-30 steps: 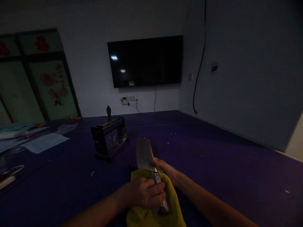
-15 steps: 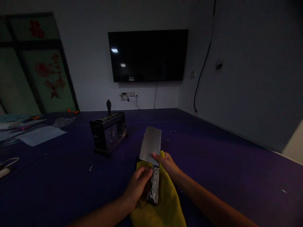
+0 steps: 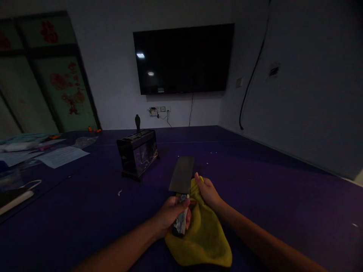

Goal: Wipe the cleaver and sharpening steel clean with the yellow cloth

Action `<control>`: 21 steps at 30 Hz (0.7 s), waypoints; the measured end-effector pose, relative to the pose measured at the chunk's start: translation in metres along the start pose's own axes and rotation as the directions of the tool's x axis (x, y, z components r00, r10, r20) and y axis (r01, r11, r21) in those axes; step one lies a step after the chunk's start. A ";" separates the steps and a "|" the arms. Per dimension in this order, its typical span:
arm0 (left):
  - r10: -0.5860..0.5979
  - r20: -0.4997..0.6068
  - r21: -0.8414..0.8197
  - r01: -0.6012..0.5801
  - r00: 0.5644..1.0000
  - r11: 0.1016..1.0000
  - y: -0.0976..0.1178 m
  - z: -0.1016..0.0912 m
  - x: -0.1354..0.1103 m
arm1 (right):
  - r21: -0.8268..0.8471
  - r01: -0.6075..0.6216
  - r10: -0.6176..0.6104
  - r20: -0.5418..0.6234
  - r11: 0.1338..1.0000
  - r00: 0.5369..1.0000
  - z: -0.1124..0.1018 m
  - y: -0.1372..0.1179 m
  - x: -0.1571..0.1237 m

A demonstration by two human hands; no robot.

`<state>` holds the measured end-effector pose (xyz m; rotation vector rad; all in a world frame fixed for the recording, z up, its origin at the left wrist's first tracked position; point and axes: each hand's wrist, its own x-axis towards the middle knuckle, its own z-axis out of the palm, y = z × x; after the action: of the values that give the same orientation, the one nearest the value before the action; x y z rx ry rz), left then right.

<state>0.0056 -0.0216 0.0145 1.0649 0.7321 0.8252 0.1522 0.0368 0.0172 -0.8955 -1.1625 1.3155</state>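
My left hand point(image 3: 173, 213) is wrapped round the worn, black-and-white handle of a cleaver point(image 3: 183, 174), thumb across the top of the handle. The broad grey blade points away from me over the table. To the right, my right hand point(image 3: 209, 193) grips the upper end of a yellow cloth point(image 3: 202, 238), thumb raised beside the blade and apart from it. The cloth hangs down below both hands, partly behind the handle. Beyond the hands and to the left stands a black knife block point(image 3: 138, 153) with clear sides and one dark handle sticking up from its top.
Everything rests on a dark purple table point(image 3: 263, 181). Papers point(image 3: 64, 156) and plastic wrap lie at the left, with a white-edged device point(image 3: 17, 202) nearer me. Small white scraps dot the surface. A television point(image 3: 184, 60) hangs on the far wall.
My left hand has closed round the cleaver's handle. My right thumb has come off the blade, and that hand now holds only the cloth, slightly to the right. The blade has tilted flatter and looks darker.
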 end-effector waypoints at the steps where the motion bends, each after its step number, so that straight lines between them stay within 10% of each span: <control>1: -0.008 -0.001 0.004 0.008 1.000 1.000 0.000 -0.001 -0.001 | -0.007 0.020 -0.020 -0.063 1.000 0.998 -0.002 -0.001 0.001; 11: 0.100 -0.010 -0.109 -0.101 0.995 0.989 0.001 -0.001 -0.002 | -0.325 0.205 -0.353 -0.510 0.923 0.784 -0.030 -0.032 0.007; 16: 0.102 0.012 -0.111 -0.100 0.995 0.989 0.003 -0.001 -0.005 | -0.400 0.183 -0.430 -0.705 0.898 0.564 -0.045 -0.052 0.005; 19: 0.081 -0.032 -0.061 -0.083 0.996 0.995 -0.001 -0.004 -0.003 | -0.622 0.233 -0.644 -0.591 0.747 0.485 -0.047 -0.053 0.003; 21: 0.067 -0.073 -0.039 -0.070 0.995 0.997 -0.003 -0.005 -0.001 | -0.778 0.265 -0.764 -0.383 0.570 0.519 -0.042 -0.044 0.000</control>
<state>0.0010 -0.0210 0.0103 1.0324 0.7387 0.9372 0.2029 0.0384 0.0505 -1.2120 -1.1195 -0.0786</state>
